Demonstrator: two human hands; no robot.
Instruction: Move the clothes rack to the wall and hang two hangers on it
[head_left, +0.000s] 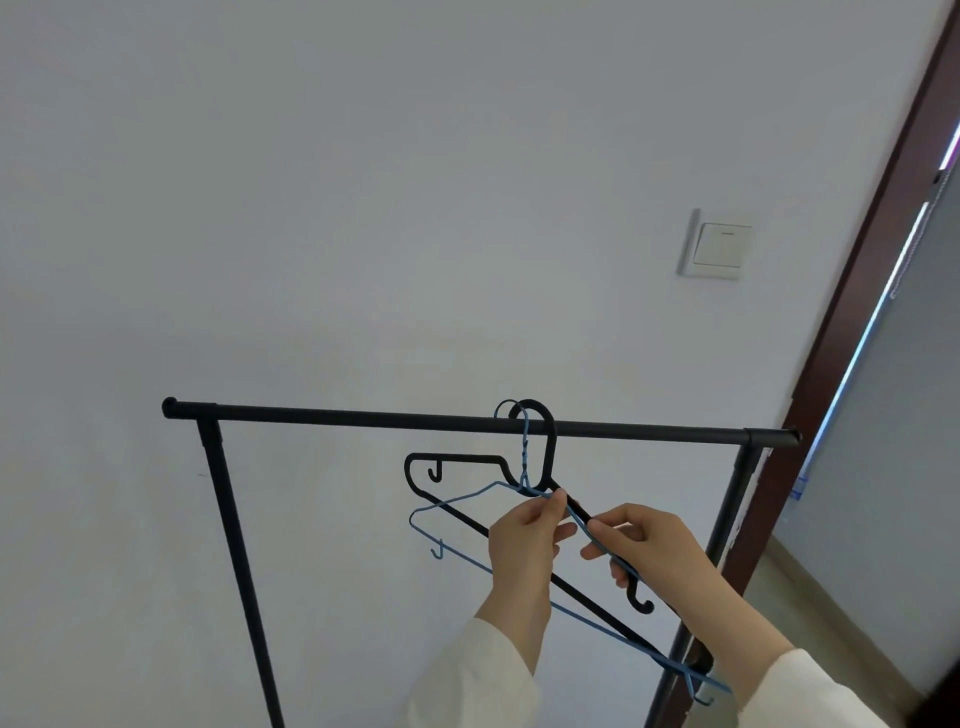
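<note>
A black clothes rack (363, 417) stands close in front of a white wall, its top bar running across the view. Two hangers hook over the bar right of its middle: a thick black hanger (546, 441) and a thin blue wire hanger (462, 556). Both tilt toward me. My left hand (524, 545) pinches the blue hanger near its neck. My right hand (649, 545) grips the right arms of the hangers, where the black and blue arms lie together. Cream sleeves cover both wrists.
A white light switch (719, 250) sits on the wall above the bar's right part. A dark brown door frame (857, 270) runs down the right side, just beyond the rack's right post (727, 530). Pale floor shows at the lower right.
</note>
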